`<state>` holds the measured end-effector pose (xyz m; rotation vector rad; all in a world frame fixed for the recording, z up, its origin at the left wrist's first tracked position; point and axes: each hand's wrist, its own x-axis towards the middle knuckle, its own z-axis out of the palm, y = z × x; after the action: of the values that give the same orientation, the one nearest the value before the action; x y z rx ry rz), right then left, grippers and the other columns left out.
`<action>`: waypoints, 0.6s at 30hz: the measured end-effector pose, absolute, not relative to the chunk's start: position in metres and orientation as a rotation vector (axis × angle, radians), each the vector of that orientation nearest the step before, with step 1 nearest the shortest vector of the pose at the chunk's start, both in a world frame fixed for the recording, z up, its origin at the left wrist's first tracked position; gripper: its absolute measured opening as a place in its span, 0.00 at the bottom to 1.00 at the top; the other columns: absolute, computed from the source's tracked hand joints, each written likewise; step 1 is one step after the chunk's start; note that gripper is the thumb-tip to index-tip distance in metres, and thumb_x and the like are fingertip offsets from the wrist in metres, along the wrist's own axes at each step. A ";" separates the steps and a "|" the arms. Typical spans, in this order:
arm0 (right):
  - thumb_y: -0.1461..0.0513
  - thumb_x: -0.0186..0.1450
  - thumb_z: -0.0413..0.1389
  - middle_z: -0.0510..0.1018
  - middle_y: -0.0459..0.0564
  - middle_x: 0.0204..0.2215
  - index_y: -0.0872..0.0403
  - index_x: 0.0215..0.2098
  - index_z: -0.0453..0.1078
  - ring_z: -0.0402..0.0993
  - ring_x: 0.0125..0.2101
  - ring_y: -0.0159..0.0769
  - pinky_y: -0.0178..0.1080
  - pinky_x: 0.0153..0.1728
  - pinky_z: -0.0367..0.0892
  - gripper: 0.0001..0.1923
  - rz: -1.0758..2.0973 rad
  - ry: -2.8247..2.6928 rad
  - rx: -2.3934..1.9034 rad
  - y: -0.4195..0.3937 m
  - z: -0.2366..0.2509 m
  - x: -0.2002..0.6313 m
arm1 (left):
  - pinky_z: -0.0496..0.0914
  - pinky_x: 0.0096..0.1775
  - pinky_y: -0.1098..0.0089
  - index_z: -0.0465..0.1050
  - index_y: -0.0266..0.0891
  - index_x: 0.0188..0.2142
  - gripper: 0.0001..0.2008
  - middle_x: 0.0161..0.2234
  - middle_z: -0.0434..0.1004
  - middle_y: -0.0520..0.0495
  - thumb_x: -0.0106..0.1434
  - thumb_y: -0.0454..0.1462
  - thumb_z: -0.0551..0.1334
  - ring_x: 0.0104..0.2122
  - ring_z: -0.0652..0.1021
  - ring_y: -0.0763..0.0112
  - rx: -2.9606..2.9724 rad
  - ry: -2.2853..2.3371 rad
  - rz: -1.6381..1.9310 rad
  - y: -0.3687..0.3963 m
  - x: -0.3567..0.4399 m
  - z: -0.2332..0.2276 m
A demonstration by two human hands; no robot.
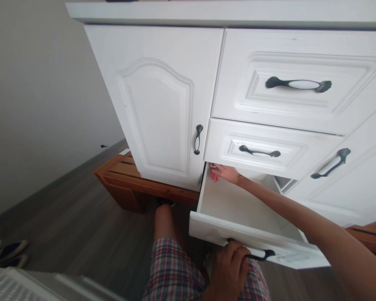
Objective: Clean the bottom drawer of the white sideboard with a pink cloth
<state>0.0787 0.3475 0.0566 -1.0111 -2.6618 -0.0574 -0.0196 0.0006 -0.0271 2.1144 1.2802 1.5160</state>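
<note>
Hands at the open bottom drawer
Left hand is clamped on the drawer's handle; right hand, deep inside, pinches something pink; no writing is readable.

Bottom drawer pulled out from the cabinet, below two shut drawers (the upper one above the middle one). Door to their left. Left hand on the handle at the open drawer's front; right hand inside, at its back left corner. Wooden pallet under the cabinet, on the floor. Shoes far left.
</note>
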 end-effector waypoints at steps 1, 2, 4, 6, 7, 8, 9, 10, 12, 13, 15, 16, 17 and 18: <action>0.70 0.74 0.51 0.81 0.54 0.56 0.50 0.51 0.81 0.75 0.50 0.41 0.38 0.44 0.67 0.18 -0.189 -2.779 -0.893 0.350 0.056 0.082 | 0.82 0.45 0.65 0.78 0.45 0.51 0.18 0.44 0.84 0.46 0.84 0.42 0.49 0.42 0.85 0.65 2.115 1.286 1.520 0.001 -0.020 -0.027; 0.70 0.75 0.49 0.81 0.55 0.57 0.50 0.51 0.81 0.74 0.52 0.42 0.38 0.44 0.67 0.20 -0.298 -2.868 -0.782 0.352 0.056 0.084 | 0.82 0.45 0.65 0.78 0.45 0.50 0.18 0.44 0.84 0.46 0.84 0.42 0.49 0.42 0.85 0.65 2.116 1.288 1.524 0.001 -0.019 -0.026; 0.70 0.76 0.49 0.81 0.57 0.55 0.52 0.49 0.82 0.72 0.54 0.43 0.40 0.44 0.67 0.19 -0.436 -2.951 -0.611 0.357 0.052 0.081 | 0.82 0.45 0.65 0.77 0.45 0.50 0.17 0.43 0.84 0.46 0.84 0.42 0.49 0.42 0.85 0.65 2.116 1.282 1.527 0.001 -0.019 -0.026; 0.69 0.77 0.50 0.82 0.58 0.53 0.54 0.48 0.82 0.72 0.53 0.44 0.42 0.48 0.68 0.17 -0.528 -2.974 -0.490 0.360 0.048 0.072 | 0.82 0.45 0.65 0.77 0.45 0.50 0.17 0.43 0.83 0.46 0.84 0.42 0.49 0.41 0.85 0.65 2.125 1.270 1.533 0.002 -0.019 -0.028; 0.68 0.77 0.50 0.82 0.58 0.52 0.54 0.48 0.82 0.72 0.53 0.45 0.44 0.50 0.68 0.17 -0.573 -2.983 -0.437 0.362 0.046 0.067 | 0.82 0.44 0.66 0.77 0.45 0.50 0.18 0.42 0.83 0.46 0.84 0.42 0.48 0.41 0.85 0.65 2.130 1.268 1.549 0.003 -0.018 -0.031; 0.68 0.77 0.51 0.82 0.57 0.51 0.54 0.47 0.83 0.72 0.53 0.44 0.45 0.53 0.68 0.17 -0.606 -2.992 -0.400 0.364 0.044 0.063 | 0.82 0.44 0.66 0.77 0.44 0.50 0.18 0.42 0.83 0.46 0.84 0.42 0.48 0.41 0.85 0.65 2.136 1.268 1.574 0.004 -0.017 -0.034; 0.68 0.77 0.51 0.83 0.56 0.51 0.54 0.47 0.83 0.73 0.53 0.44 0.45 0.54 0.69 0.16 -0.619 -3.001 -0.384 0.366 0.043 0.061 | 0.82 0.43 0.66 0.77 0.44 0.50 0.19 0.42 0.83 0.45 0.84 0.42 0.47 0.40 0.85 0.65 2.139 1.267 1.603 0.005 -0.016 -0.038; 0.69 0.76 0.52 0.83 0.56 0.51 0.53 0.47 0.83 0.73 0.53 0.43 0.44 0.54 0.69 0.16 -0.623 -3.009 -0.379 0.369 0.042 0.059 | 0.82 0.42 0.66 0.77 0.44 0.50 0.20 0.42 0.83 0.45 0.84 0.43 0.46 0.40 0.85 0.65 2.141 1.267 1.628 0.006 -0.015 -0.043; 0.70 0.75 0.54 0.83 0.56 0.53 0.54 0.47 0.83 0.74 0.55 0.42 0.43 0.54 0.71 0.16 -0.626 -3.017 -0.373 0.375 0.044 0.060 | 0.82 0.42 0.67 0.77 0.44 0.50 0.22 0.42 0.83 0.45 0.85 0.44 0.44 0.40 0.86 0.65 2.149 1.272 1.643 0.009 -0.013 -0.051; 0.71 0.74 0.55 0.83 0.56 0.53 0.54 0.47 0.84 0.74 0.56 0.42 0.42 0.54 0.72 0.15 -0.623 -3.019 -0.366 0.378 0.045 0.062 | 0.82 0.43 0.67 0.77 0.44 0.50 0.23 0.42 0.83 0.45 0.85 0.44 0.44 0.41 0.86 0.65 2.158 1.275 1.631 0.010 -0.012 -0.054; 0.72 0.72 0.56 0.83 0.57 0.54 0.55 0.47 0.84 0.74 0.59 0.42 0.42 0.57 0.72 0.15 -0.605 -3.019 -0.351 0.382 0.048 0.065 | 0.81 0.42 0.68 0.78 0.44 0.49 0.23 0.41 0.83 0.46 0.85 0.45 0.44 0.40 0.86 0.66 2.170 1.280 1.622 0.011 -0.012 -0.055; 0.72 0.72 0.56 0.83 0.58 0.55 0.55 0.48 0.84 0.74 0.60 0.43 0.42 0.58 0.72 0.16 -0.590 -3.019 -0.347 0.383 0.048 0.066 | 0.81 0.41 0.69 0.78 0.45 0.48 0.23 0.41 0.83 0.46 0.85 0.45 0.44 0.39 0.86 0.67 2.172 1.282 1.620 0.011 -0.012 -0.054; 0.73 0.72 0.56 0.82 0.58 0.56 0.55 0.48 0.84 0.74 0.61 0.43 0.42 0.60 0.72 0.16 -0.571 -3.018 -0.347 0.383 0.049 0.067 | 0.81 0.41 0.69 0.78 0.45 0.47 0.23 0.40 0.83 0.47 0.85 0.45 0.45 0.38 0.85 0.68 2.168 1.286 1.617 0.011 -0.013 -0.051; 0.73 0.72 0.55 0.82 0.59 0.58 0.55 0.50 0.84 0.73 0.62 0.43 0.43 0.62 0.71 0.17 -0.549 -3.018 -0.353 0.383 0.048 0.068 | 0.81 0.40 0.70 0.79 0.45 0.47 0.22 0.40 0.83 0.48 0.85 0.45 0.46 0.37 0.85 0.68 2.159 1.290 1.607 0.010 -0.014 -0.048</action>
<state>0.0679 0.3832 0.0483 -0.3527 -3.0175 -0.5486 -0.0144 0.0104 -0.0483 2.1587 1.2898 1.6073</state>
